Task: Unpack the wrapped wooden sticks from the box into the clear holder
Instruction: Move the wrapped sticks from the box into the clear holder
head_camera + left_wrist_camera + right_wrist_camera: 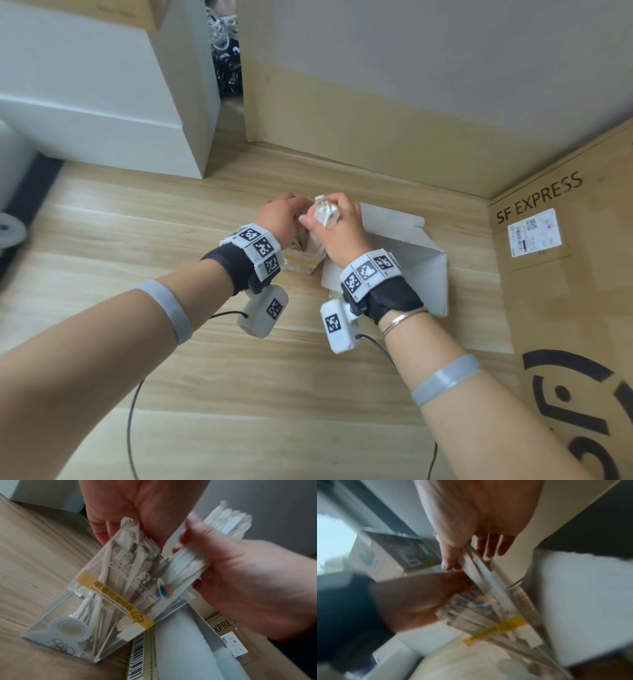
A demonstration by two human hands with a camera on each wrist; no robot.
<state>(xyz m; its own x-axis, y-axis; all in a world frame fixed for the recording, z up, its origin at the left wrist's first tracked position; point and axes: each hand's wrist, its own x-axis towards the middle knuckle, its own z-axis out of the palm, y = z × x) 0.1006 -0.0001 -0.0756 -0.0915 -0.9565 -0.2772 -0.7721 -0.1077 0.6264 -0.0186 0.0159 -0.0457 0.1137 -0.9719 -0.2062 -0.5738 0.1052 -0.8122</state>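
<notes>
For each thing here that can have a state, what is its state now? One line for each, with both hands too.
clear holder: standing on the table, open on top, partly filled with wrapped sticks.
bundle of wrapped sticks: gripped above the holder's opening, not yet in.
white box: open, flaps spread, lying beside the holder.
left hand: fingers at the holder's top edge.
right hand: grips the bundle.

Your left hand [135, 507] pinches the top of the wrapped sticks standing in the clear holder [96, 601]. Your right hand [240, 582] grips a blurred bundle of sticks [188, 566] at the holder's rim. The white box [185, 645] lies beside it.
</notes>
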